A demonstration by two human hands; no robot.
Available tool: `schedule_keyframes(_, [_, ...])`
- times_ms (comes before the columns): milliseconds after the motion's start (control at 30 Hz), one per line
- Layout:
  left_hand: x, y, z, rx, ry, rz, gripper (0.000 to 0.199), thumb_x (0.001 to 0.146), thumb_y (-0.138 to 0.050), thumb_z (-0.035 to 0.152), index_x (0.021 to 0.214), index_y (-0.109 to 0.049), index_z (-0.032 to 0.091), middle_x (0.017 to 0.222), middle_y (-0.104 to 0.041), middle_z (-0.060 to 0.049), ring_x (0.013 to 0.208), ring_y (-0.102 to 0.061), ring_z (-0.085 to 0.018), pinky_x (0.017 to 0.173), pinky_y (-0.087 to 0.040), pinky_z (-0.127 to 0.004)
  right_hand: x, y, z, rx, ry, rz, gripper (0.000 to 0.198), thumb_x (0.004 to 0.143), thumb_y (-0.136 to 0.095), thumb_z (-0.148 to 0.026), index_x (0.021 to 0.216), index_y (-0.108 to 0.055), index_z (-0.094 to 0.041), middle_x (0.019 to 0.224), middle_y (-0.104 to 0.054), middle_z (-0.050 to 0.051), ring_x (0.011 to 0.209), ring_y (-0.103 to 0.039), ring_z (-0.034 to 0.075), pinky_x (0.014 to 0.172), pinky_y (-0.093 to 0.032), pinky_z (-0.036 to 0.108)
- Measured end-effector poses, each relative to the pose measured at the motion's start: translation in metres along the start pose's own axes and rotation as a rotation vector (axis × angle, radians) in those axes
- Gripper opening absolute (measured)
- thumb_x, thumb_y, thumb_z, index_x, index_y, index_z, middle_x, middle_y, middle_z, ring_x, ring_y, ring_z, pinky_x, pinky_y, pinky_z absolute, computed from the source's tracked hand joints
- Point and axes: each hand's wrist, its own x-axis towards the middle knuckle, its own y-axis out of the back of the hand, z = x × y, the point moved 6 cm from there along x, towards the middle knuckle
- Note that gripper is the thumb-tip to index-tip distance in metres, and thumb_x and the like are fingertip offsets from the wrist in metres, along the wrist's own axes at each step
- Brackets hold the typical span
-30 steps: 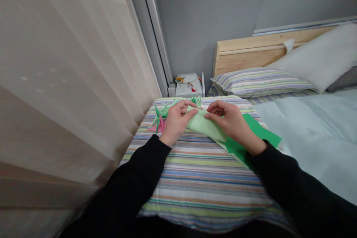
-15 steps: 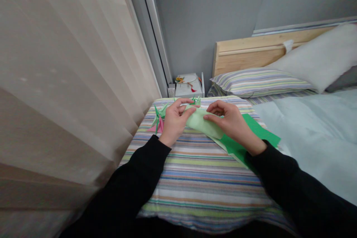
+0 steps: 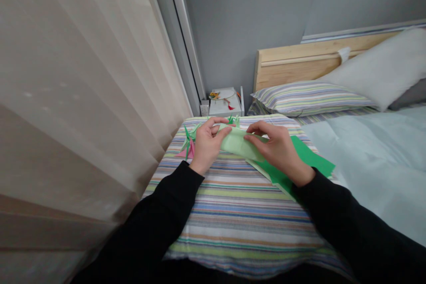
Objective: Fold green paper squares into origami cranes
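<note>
A light green sheet of paper point(image 3: 238, 143), folded into a long band, is held up between my two hands. My left hand point(image 3: 209, 144) pinches its left end between thumb and fingers. Along the upper edge, the thumb and fingertips of my right hand point(image 3: 274, 144) grip it too. Under and beside my right hand lies a stack of dark green and pale green paper point(image 3: 311, 157). Close to my left hand sit folded paper cranes in green and pink point(image 3: 188, 142). More small green folded pieces point(image 3: 234, 120) show behind my fingers.
Everything lies on a striped cloth point(image 3: 239, 213). A white bedside cabinet point(image 3: 221, 106) with small trinkets stands beyond it. To the right is a bed with a pale blue quilt point(image 3: 372, 155) and striped pillow point(image 3: 309, 97); a beige curtain point(image 3: 100, 75) hangs on the left.
The light green paper has tilted slightly and moved a little left. My right hand's fingers have shifted a little along its upper edge; my left hand keeps its pinch.
</note>
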Motion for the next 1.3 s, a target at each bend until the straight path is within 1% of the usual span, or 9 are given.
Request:
schedule_keyframes(100, [0.000, 0.000, 0.000, 0.008, 0.005, 0.001, 0.027, 0.078, -0.078, 0.030, 0.099, -0.063, 0.019, 0.088, -0.081, -0.005, 0.069, -0.074, -0.018, 0.062, -0.058, -0.029, -0.001, -0.001, -0.002, -0.012, 0.027, -0.002, 0.001, 0.089, -0.069, -0.023, 0.088, -0.069, -0.022, 0.083, -0.075, 0.003, 0.075, -0.069, 0.021, 0.073, -0.049, 0.033])
schedule_keyframes(167, [0.000, 0.000, 0.000, 0.030, 0.012, -0.008, 0.027, 0.078, -0.077, 0.030, 0.099, -0.064, 0.019, 0.086, -0.080, -0.004, 0.068, -0.073, -0.018, 0.060, -0.057, -0.029, 0.000, -0.004, -0.001, 0.026, 0.013, -0.027, 0.004, 0.087, -0.071, -0.025, 0.086, -0.068, -0.022, 0.083, -0.075, 0.004, 0.077, -0.068, 0.021, 0.073, -0.049, 0.033])
schedule_keyframes(233, [-0.001, -0.002, 0.001, 0.057, 0.012, -0.033, 0.025, 0.078, -0.077, 0.031, 0.097, -0.064, 0.019, 0.083, -0.079, -0.004, 0.064, -0.071, -0.017, 0.057, -0.054, -0.027, 0.000, -0.007, 0.004, 0.100, -0.056, -0.057, 0.008, 0.085, -0.073, -0.027, 0.082, -0.068, -0.021, 0.082, -0.074, 0.004, 0.075, -0.067, 0.020, 0.072, -0.049, 0.033])
schedule_keyframes(300, [-0.002, -0.004, 0.002, 0.067, 0.007, -0.066, 0.024, 0.079, -0.077, 0.031, 0.096, -0.065, 0.019, 0.082, -0.079, -0.004, 0.062, -0.069, -0.016, 0.056, -0.053, -0.027, 0.000, -0.010, 0.010, 0.164, -0.158, -0.081, 0.012, 0.083, -0.075, -0.030, 0.080, -0.068, -0.020, 0.079, -0.074, 0.003, 0.071, -0.065, 0.019, 0.069, -0.048, 0.032])
schedule_keyframes(400, [-0.003, -0.007, 0.001, 0.049, 0.004, -0.111, 0.024, 0.079, -0.078, 0.031, 0.094, -0.065, 0.019, 0.083, -0.079, -0.004, 0.060, -0.068, -0.015, 0.057, -0.053, -0.027, 0.001, -0.011, 0.014, 0.176, -0.241, -0.110, 0.017, 0.084, -0.073, -0.033, 0.076, -0.069, -0.019, 0.072, -0.072, 0.003, 0.065, -0.061, 0.017, 0.064, -0.045, 0.031])
schedule_keyframes(533, [-0.002, -0.008, -0.001, 0.020, 0.019, -0.127, 0.026, 0.078, -0.080, 0.032, 0.095, -0.065, 0.018, 0.081, -0.078, -0.004, 0.060, -0.068, -0.015, 0.058, -0.053, -0.026, 0.002, -0.007, 0.009, 0.148, -0.224, -0.128, 0.021, 0.088, -0.068, -0.033, 0.074, -0.072, -0.017, 0.072, -0.073, 0.004, 0.066, -0.062, 0.018, 0.065, -0.044, 0.031])
schedule_keyframes(700, [-0.002, -0.009, 0.002, -0.005, 0.026, -0.129, 0.026, 0.076, -0.081, 0.032, 0.091, -0.065, 0.018, 0.082, -0.079, -0.004, 0.060, -0.068, -0.014, 0.059, -0.053, -0.026, 0.002, -0.006, 0.007, 0.157, -0.214, -0.106, 0.021, 0.087, -0.068, -0.032, 0.073, -0.073, -0.017, 0.073, -0.075, 0.005, 0.068, -0.064, 0.019, 0.068, -0.047, 0.032])
schedule_keyframes(933, [-0.003, -0.009, 0.004, -0.033, 0.030, -0.136, 0.024, 0.077, -0.080, 0.029, 0.091, -0.065, 0.017, 0.081, -0.078, -0.003, 0.061, -0.067, -0.013, 0.060, -0.054, -0.026, 0.001, -0.007, 0.008, 0.177, -0.230, -0.101, 0.020, 0.087, -0.068, -0.030, 0.073, -0.073, -0.017, 0.073, -0.075, 0.005, 0.067, -0.064, 0.019, 0.068, -0.047, 0.032])
schedule_keyframes(1300, [-0.003, -0.009, 0.004, -0.018, 0.043, -0.127, 0.026, 0.076, -0.081, 0.030, 0.091, -0.064, 0.017, 0.081, -0.079, -0.004, 0.062, -0.068, -0.014, 0.061, -0.054, -0.026, 0.001, -0.006, 0.008, 0.174, -0.219, -0.089, 0.021, 0.087, -0.068, -0.031, 0.072, -0.073, -0.017, 0.071, -0.075, 0.005, 0.065, -0.063, 0.018, 0.065, -0.046, 0.031])
